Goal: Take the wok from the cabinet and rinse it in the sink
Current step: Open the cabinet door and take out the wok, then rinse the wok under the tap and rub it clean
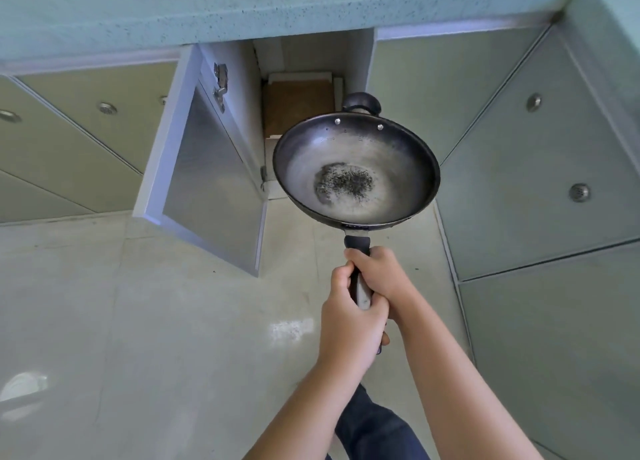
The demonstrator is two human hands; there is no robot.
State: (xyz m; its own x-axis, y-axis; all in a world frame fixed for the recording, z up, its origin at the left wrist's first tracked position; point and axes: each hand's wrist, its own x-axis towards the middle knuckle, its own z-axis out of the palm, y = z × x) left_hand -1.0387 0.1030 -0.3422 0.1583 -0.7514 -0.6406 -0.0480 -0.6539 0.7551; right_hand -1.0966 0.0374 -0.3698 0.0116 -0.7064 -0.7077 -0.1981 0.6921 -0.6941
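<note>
- Your right hand [377, 274] is clenched round the long handle [357, 244] of the wok [356, 154], fingers curled over it, at the end nearer the bowl.
- Your left hand [349, 324] grips the same handle just behind the right one, nearer its tail end. The 2 hands touch each other.
- A short dark stretch of the handle shows bare between your right hand and the wok's rim.
- The wok is out of the cabinet [358, 61]. You hold it in the air with both hands, bowl facing up toward you, in front of the open compartment and above the floor [138, 321].
- Its inside is dull grey metal with a darker rim, and a patch of dark specks [344, 182] sits at the bottom of the bowl.
- 2 bright rivets [337, 121] show on the far wall, just below the small loop handle [362, 102] on the far side.
- The cabinet door [207, 168] stands swung open to the left of the wok, with a metal hinge [220, 81] near its top.
- Inside the cabinet a brown board [298, 109] lies against white pieces. You cannot tell what it is.
- The speckled pale green countertop [277, 9] runs across above the cabinet, and closed doors with round metal knobs [107, 107] flank it on both sides.
- A dark blue trouser leg [374, 425] shows between your forearms, over the pale floor.
</note>
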